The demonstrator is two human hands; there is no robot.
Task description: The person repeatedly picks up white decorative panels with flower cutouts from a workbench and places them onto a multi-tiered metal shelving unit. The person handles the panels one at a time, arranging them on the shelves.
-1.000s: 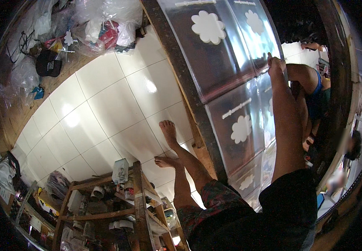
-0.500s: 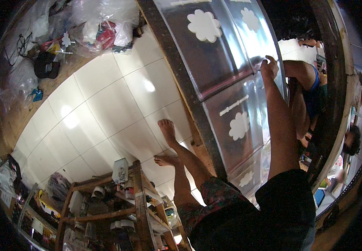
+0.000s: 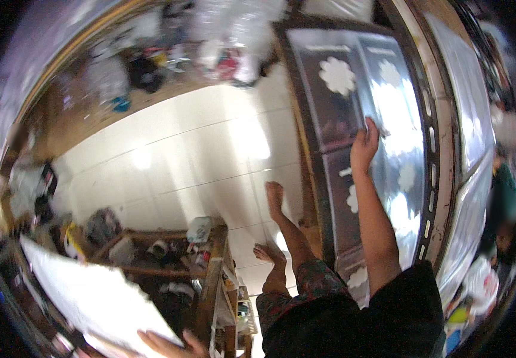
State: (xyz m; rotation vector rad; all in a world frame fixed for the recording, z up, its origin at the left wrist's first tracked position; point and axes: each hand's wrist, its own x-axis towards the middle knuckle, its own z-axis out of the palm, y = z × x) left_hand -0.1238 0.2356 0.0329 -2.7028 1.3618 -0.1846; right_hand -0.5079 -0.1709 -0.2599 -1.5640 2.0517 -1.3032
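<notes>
My right hand [image 3: 363, 146] had its fingers curled on the edge of the flowered glass door [image 3: 353, 113], only partway along the frame, while my left hand [image 3: 171, 345] pinched a white board [image 3: 91, 298] low beside the wooden shelf [image 3: 210, 262].

The person wears a black short-sleeved top, the sleeve [image 3: 410, 298] ending above the elbow of a bare forearm [image 3: 377, 230], patterned dark shorts [image 3: 305, 286] with reddish and green figures reaching the knees, and nothing on either foot [image 3: 274, 197], both legs bare below.
</notes>
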